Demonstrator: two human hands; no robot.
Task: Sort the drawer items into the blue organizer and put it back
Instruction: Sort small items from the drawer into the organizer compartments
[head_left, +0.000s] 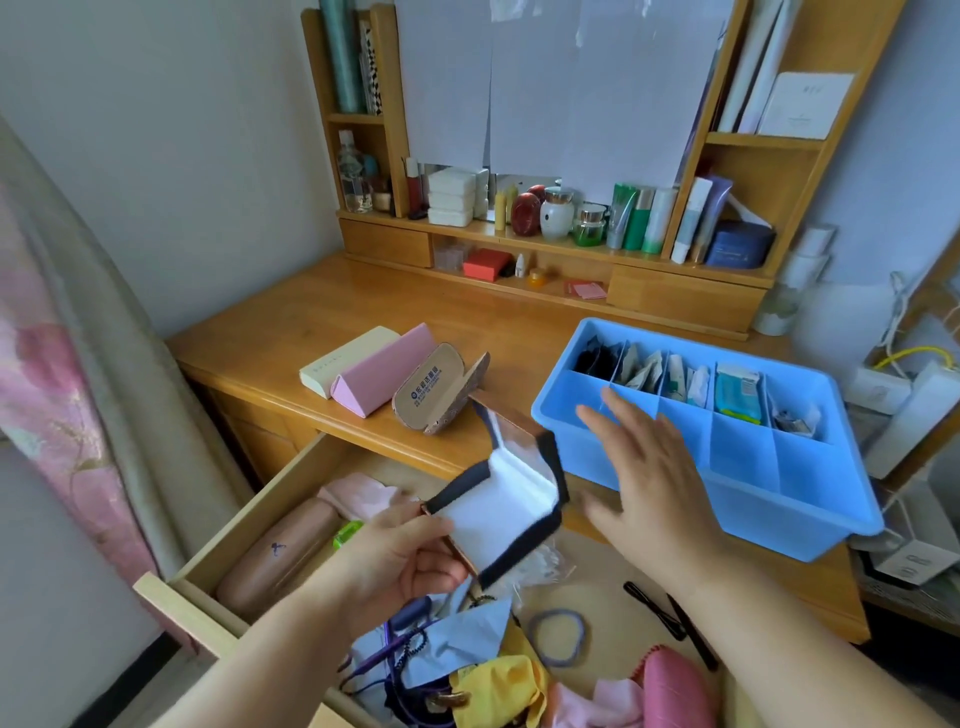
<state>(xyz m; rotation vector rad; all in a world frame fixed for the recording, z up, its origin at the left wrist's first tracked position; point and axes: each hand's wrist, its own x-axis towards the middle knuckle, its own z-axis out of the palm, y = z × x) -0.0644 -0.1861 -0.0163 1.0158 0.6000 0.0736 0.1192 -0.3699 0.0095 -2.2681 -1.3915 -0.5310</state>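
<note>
My left hand (400, 558) pinches an open folding case (511, 499), white-lined with dark edges, above the open drawer (260, 514). My right hand (652, 475), fingers spread, hovers at the near edge of the blue organizer (810, 519) on the desk (332, 312). Three glasses cases (395, 376) lie side by side further left.

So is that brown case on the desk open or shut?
Open. The brown case lies with its lid swung back, printed inner lining showing.

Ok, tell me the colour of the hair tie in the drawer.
Purple; the hair tie shows in the head view.
</note>
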